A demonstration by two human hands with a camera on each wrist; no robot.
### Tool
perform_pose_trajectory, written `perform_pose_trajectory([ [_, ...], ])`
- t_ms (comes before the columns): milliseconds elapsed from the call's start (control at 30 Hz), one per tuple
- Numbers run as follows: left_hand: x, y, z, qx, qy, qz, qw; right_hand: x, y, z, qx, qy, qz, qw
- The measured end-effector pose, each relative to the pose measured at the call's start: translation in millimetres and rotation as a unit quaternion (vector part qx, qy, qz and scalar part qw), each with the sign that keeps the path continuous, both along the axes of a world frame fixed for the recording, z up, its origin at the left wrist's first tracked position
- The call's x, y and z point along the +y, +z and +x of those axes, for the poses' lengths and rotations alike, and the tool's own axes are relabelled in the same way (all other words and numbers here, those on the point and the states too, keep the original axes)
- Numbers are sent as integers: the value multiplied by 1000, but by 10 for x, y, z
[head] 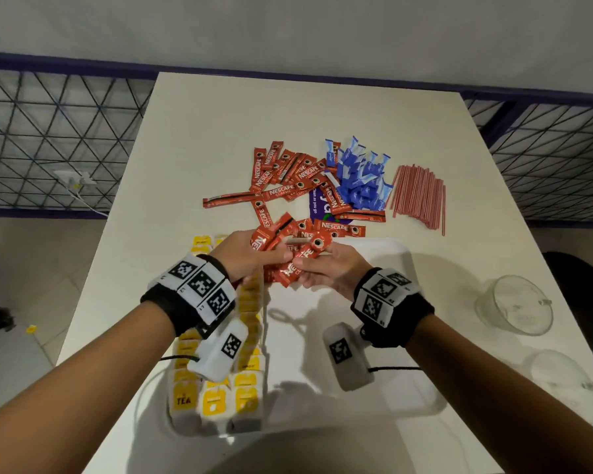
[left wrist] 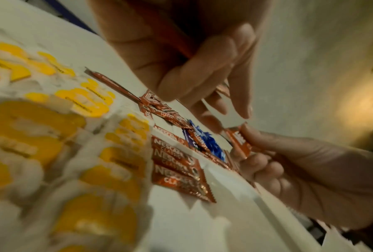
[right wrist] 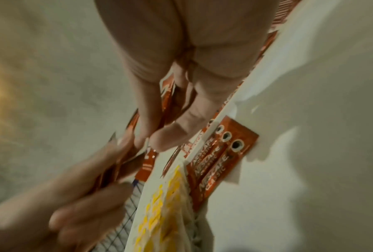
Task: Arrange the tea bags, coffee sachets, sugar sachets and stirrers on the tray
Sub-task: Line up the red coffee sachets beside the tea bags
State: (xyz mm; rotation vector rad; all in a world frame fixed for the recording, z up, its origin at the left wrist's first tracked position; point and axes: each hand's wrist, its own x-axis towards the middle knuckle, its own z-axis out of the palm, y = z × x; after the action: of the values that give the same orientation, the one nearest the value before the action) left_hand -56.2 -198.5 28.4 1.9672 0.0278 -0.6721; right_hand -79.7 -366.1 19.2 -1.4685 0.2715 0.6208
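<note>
Both hands meet above the far edge of the white tray (head: 404, 249). My left hand (head: 274, 256) grips a bunch of red coffee sachets (head: 271, 236), and my right hand (head: 305, 268) pinches more red sachets (head: 300, 265) from the same bunch. In the left wrist view the right hand (left wrist: 310, 170) holds a sachet (left wrist: 239, 141) by its end. A few coffee sachets (left wrist: 176, 170) lie flat in the tray beside rows of yellow-tagged tea bags (head: 216, 398). Loose coffee sachets (head: 288, 179), blue sugar sachets (head: 360, 179) and red stirrers (head: 420, 196) lie on the table beyond.
Two clear glass cups (head: 514, 304) (head: 562, 381) stand at the table's right edge. A purple sticker (head: 317, 203) shows under the sachet pile. Wire mesh fencing (head: 48, 142) runs behind the table on both sides. Bare tray floor (head: 305, 401) lies right of the tea bags.
</note>
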Motion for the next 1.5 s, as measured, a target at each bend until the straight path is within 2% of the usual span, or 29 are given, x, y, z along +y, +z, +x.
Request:
perform_pose_trajectory([
  [100, -28, -91, -20, 33, -46, 51, 997, -132, -67, -22, 27, -36, 31, 998],
  [233, -50, -137, 3, 29, -58, 115, 991, -252, -149, -35, 73, -28, -3, 997],
  [300, -34, -141, 16, 14, -99, 183, 978, -316, -166, -30, 79, -41, -22, 996],
  [367, -30, -137, 7, 2, -136, 245, 960, -359, -165, -28, 80, -9, -76, 994],
  [500, -59, -135, -29, -3, -183, 300, 936, -378, -187, -46, 104, 98, -175, 974],
  [767, -121, -102, -4, -49, -195, 326, 924, -307, -241, -32, 100, 103, -247, 958],
  [1167, -208, -246, -14, -108, -296, 416, 853, -207, -245, 80, 127, 112, -283, 944],
  [1500, -193, -279, 6, -94, -292, 412, 858, -230, -253, 86, 119, 122, -283, 944],
])
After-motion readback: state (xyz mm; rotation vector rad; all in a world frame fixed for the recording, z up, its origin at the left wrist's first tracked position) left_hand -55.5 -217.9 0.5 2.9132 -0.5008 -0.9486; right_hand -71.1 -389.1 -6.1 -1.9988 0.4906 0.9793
